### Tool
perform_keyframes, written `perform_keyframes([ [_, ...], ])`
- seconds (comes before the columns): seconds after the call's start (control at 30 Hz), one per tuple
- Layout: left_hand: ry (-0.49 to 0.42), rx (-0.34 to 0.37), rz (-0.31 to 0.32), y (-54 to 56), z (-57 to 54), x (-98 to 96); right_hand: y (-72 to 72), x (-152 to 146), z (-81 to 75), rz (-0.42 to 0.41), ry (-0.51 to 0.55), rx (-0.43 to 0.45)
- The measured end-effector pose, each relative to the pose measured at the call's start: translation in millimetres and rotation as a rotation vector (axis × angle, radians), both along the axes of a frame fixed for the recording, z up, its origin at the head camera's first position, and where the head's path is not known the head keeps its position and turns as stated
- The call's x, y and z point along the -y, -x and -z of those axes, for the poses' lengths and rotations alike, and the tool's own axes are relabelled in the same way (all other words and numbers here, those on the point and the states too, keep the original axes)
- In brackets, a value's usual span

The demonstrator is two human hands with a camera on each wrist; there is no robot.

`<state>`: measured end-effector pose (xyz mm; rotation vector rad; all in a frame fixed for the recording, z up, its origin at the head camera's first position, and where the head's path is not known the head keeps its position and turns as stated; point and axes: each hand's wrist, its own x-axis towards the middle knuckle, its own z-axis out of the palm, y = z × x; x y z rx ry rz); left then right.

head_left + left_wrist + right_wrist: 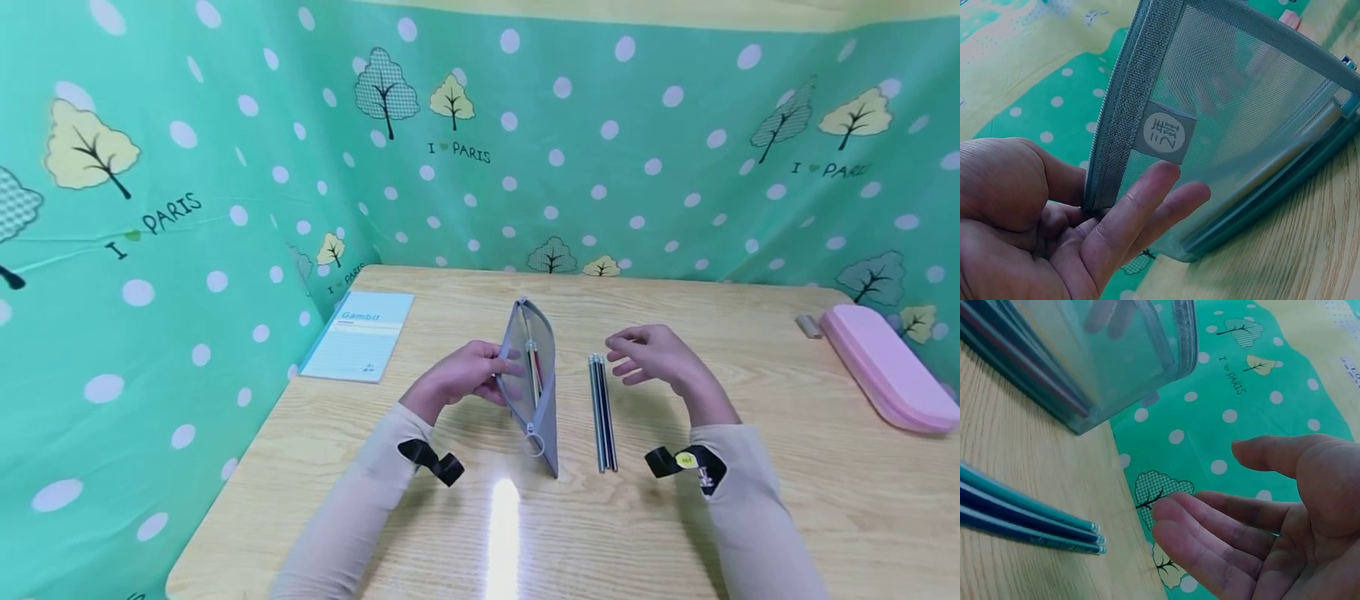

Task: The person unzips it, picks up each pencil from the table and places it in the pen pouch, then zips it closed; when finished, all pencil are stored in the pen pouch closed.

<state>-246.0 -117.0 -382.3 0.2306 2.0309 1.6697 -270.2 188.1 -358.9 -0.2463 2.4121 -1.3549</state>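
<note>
My left hand (463,372) grips a grey mesh zip pouch (548,429) by its side edge, thumb on one side and fingers against the mesh. The pouch stands on its long edge with the zip open at the top. Inside it lean some pencils (535,367), also visible through the mesh in the right wrist view. A fabric label (1165,130) with printed characters is sewn beside the zip. My right hand (658,354) hovers with nothing in it, fingers loosely bent, just right of three dark pencils (603,417) lying side by side on the table.
At the left back of the wooden table (720,358) lies a light blue notebook (357,337). On the right edge rests a pink pencil case (888,367), with a small grey-brown block (808,326) beside it. A green dotted curtain (600,192) hangs behind and left.
</note>
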Motion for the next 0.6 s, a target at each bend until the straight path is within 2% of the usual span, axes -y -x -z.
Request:
perform_keyframes([
  [0.33,-0.007,-0.001,-0.004,0.6,-0.3,-3.2,3.4,-1,14.8,0.034,-0.05,-0.009],
  [0.6,0.003,-0.004,-0.003,1.2,-1.3,-1.3,15.0,2,24.8,0.068,-0.053,0.089],
])
